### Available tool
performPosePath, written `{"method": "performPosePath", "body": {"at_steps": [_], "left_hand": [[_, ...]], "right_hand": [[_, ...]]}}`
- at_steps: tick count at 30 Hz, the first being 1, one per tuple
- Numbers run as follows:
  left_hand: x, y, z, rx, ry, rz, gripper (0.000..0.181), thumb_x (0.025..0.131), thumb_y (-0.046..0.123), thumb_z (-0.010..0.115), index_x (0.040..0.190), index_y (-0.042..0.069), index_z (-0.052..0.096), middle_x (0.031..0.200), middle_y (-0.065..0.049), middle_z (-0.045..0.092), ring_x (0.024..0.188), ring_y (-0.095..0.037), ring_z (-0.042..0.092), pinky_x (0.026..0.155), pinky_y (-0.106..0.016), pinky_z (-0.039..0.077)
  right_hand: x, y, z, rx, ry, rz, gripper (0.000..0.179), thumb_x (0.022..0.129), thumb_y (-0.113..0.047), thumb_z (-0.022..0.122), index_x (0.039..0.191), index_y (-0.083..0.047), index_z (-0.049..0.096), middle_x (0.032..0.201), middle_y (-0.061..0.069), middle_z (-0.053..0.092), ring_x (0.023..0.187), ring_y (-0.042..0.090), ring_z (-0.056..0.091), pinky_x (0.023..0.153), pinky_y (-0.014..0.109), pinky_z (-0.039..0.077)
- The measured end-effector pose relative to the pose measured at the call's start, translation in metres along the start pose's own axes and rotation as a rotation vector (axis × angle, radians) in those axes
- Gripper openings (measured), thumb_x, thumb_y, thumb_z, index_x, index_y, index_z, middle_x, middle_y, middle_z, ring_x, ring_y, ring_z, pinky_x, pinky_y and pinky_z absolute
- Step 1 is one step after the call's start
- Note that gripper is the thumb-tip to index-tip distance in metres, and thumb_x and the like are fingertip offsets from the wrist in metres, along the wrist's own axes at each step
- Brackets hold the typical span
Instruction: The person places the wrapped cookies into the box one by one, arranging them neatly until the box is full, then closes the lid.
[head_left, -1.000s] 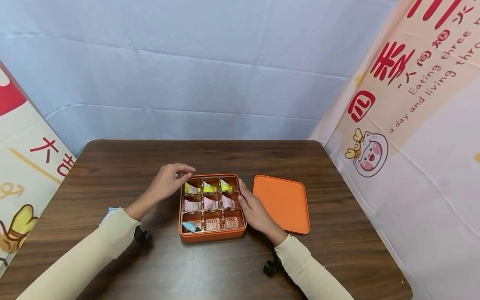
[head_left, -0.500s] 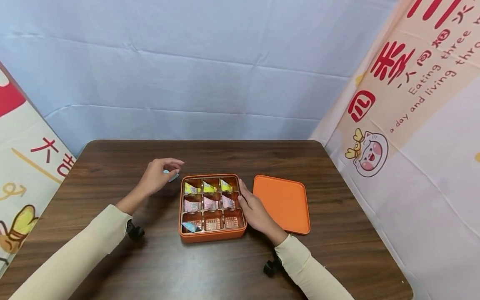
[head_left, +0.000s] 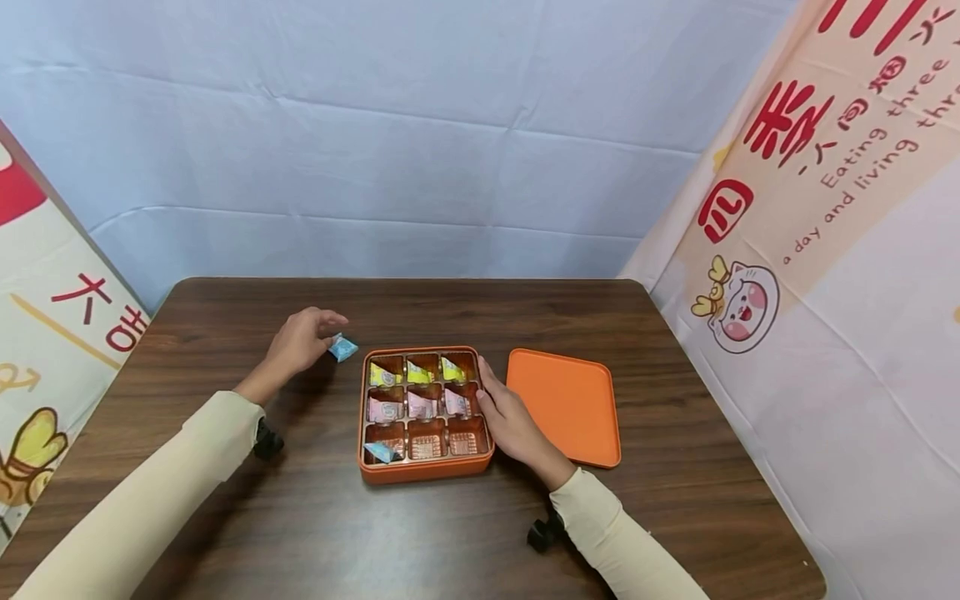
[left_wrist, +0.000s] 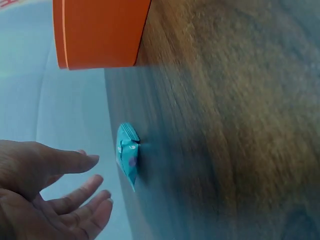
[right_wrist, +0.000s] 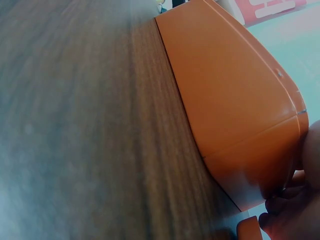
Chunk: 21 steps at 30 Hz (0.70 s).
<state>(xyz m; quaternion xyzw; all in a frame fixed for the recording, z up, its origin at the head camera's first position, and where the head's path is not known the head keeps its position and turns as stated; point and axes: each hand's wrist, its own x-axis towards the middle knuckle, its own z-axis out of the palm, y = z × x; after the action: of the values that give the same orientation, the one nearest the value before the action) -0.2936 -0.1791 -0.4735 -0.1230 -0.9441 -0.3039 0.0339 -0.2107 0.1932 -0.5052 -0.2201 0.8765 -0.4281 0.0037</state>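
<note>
loose blue packet: on the table (head_left: 420, 533), left of centre in the frame, off the upper left corner of the orange box (head_left: 423, 473); the left wrist view shows bare wood between the two.
packet's long axis: near upright in the left wrist view, its crimped end at the top, toward the box, and its pointed tip at the bottom; from the head view i cannot tell it clearly.
left hand (head_left: 300, 340): just beside the loose blue packet (head_left: 344, 348), thumb and fingers parted and loosely bent, grasping nothing; a gap shows in the left wrist view.
right hand (head_left: 512, 417): holds the box at its right side, thumb at the rim, fingers against the outer wall; some fingers are hidden.
orange box: lower centre of the frame, slightly wider than deep, nine compartments in three rows.
yellow packets (head_left: 385, 376): three, one in each top-row compartment.
pink packets (head_left: 386, 412): three, across the middle row.
boxed blue packet (head_left: 380, 452): in the bottom-left compartment, long axis slanting from upper left to lower right.
orange lid (head_left: 566, 408): flat, right of the box, longer side running up and down the frame.
</note>
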Motion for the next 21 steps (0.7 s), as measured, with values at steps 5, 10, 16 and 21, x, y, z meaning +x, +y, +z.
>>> {"method": "performPosePath", "body": {"at_steps": [5,10,16,21], "left_hand": [[0.004,-0.005,0.001,0.005,-0.043,-0.025,0.031,0.098,0.007,0.067,0.128,-0.002,0.067,0.126,-0.026,0.062,0.116,-0.045,0.057,0.092,-0.062,0.049],[0.007,-0.010,0.003,0.004,-0.089,-0.056,0.036,0.097,0.011,0.070,0.128,-0.005,0.064,0.123,-0.029,0.062,0.115,-0.045,0.057,0.093,-0.060,0.049],[0.008,-0.014,0.005,0.008,-0.117,-0.073,0.042,0.095,0.011,0.072,0.131,-0.008,0.061,0.120,-0.031,0.061,0.111,-0.045,0.057,0.089,-0.058,0.050],[0.014,-0.015,0.006,0.010,-0.135,-0.067,0.044,0.094,0.011,0.073,0.132,-0.009,0.060,0.117,-0.030,0.062,0.107,-0.043,0.059,0.084,-0.056,0.051]], "right_hand": [[0.001,-0.001,0.000,0.003,0.004,0.000,0.056,0.111,-0.013,0.042,0.161,-0.005,0.019,0.166,0.009,0.019,0.151,0.028,0.023,0.121,0.048,0.025],[0.001,-0.002,0.000,0.001,-0.006,0.012,0.055,0.111,-0.014,0.042,0.161,-0.005,0.019,0.166,0.009,0.018,0.151,0.024,0.022,0.122,0.046,0.025],[0.002,-0.004,0.000,0.003,-0.010,0.015,0.055,0.111,-0.015,0.041,0.161,-0.008,0.018,0.166,0.008,0.018,0.152,0.024,0.022,0.122,0.046,0.024],[0.000,-0.004,-0.001,0.019,-0.002,0.012,0.055,0.111,-0.013,0.041,0.160,-0.003,0.020,0.165,0.009,0.019,0.151,0.026,0.023,0.122,0.048,0.024]]}}
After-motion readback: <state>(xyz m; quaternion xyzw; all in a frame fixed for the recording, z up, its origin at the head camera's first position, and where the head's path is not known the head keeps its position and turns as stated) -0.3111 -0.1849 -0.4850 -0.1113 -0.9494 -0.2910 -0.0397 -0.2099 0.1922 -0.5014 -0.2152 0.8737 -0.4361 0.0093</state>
